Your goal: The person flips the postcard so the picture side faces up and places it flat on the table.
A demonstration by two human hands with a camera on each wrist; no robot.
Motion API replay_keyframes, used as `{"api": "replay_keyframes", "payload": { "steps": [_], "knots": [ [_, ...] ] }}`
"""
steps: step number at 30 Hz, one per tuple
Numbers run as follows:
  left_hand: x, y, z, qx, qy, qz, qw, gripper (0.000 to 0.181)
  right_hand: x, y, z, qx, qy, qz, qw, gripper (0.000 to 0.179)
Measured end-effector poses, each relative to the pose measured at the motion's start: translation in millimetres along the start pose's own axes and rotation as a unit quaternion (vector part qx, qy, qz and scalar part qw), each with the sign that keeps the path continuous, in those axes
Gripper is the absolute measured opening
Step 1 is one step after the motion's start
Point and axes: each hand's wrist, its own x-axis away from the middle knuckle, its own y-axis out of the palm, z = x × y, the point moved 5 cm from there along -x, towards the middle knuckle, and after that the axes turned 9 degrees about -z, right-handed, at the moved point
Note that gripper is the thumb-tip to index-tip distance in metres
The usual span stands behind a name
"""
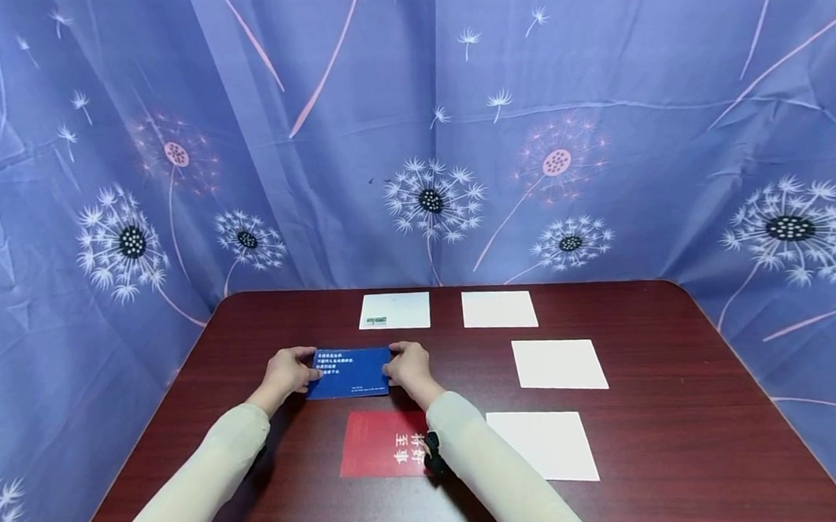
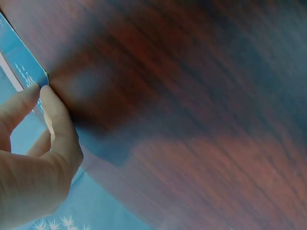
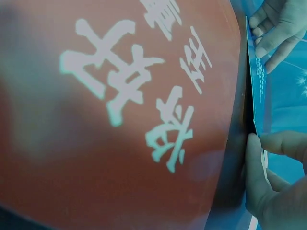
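Note:
Both hands hold a blue postcard (image 1: 353,379) with white printed characters by its two short ends. The left hand (image 1: 289,372) pinches its left end between thumb and fingers; in the left wrist view the thumb lies on the printed face of the postcard (image 2: 21,55). At the opposite end the right hand (image 1: 411,369) grips it the same way, with thumb and fingertips at the corner in the right wrist view. Nearer the body lies a red card (image 1: 371,445) with large white characters, partly covered by the right sleeve.
Two white cards lie at the table's back, the left card (image 1: 399,309) with a small picture and the right card (image 1: 498,309) blank. Two more white cards, a middle one (image 1: 560,364) and a front one (image 1: 548,447), lie to the right. Behind the table (image 1: 683,436) hangs a blue dandelion curtain (image 1: 492,44).

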Motion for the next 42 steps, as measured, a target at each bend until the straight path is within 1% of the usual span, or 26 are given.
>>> {"api": "replay_keyframes", "payload": {
  "steps": [7,10,13,18,22,26,30,33,36,39,42],
  "knots": [
    [0.4,-0.7,0.2,0.011,0.003,-0.006,0.9999,0.058,0.7,-2.2,-2.2,0.041,0.000,-0.004,0.9992,0.047],
    [1.0,-0.3,-0.4,0.011,0.008,-0.004,0.9999,0.057,-0.8,-1.8,0.0,0.041,-0.003,-0.008,0.9991,0.047],
    [2.3,-0.1,1.0,0.013,0.008,-0.001,0.9999,0.058,-1.8,-1.9,1.5,0.026,-0.005,-0.014,0.9995,0.048],
    [4.1,0.7,3.9,0.011,0.005,0.002,0.9999,0.059,-1.3,-2.2,1.9,-0.007,0.001,-0.037,0.9993,0.047],
    [3.6,0.9,8.3,0.003,0.007,0.004,1.0000,0.058,-1.8,-4.3,2.2,-0.023,0.003,-0.049,0.9985,0.043],
    [1.3,0.0,16.1,-0.003,0.024,0.016,0.9996,0.056,-2.6,-10.1,1.9,-0.040,0.000,-0.060,0.9974,0.040],
    [-1.4,-1.4,24.4,-0.001,0.039,0.029,0.9988,0.054,-5.6,-20.3,0.1,-0.063,-0.008,-0.070,0.9955,0.041],
    [-4.6,-0.4,30.7,0.005,0.045,0.032,0.9985,0.052,-10.9,-30.5,-1.6,-0.077,-0.018,-0.064,0.9949,0.041],
    [-8.0,2.2,36.7,0.017,0.048,0.034,0.9981,0.049,-16.7,-40.2,-2.3,-0.081,-0.032,-0.049,0.9949,0.041],
    [-12.2,4.4,42.0,0.044,0.053,0.040,0.9968,0.047,-22.4,-48.8,-2.7,-0.083,-0.045,-0.032,0.9951,0.041],
    [-17.6,7.2,46.8,0.088,0.065,0.041,0.9931,0.046,-26.7,-55.7,-4.3,-0.073,-0.057,-0.011,0.9957,0.040]
  ]
}}
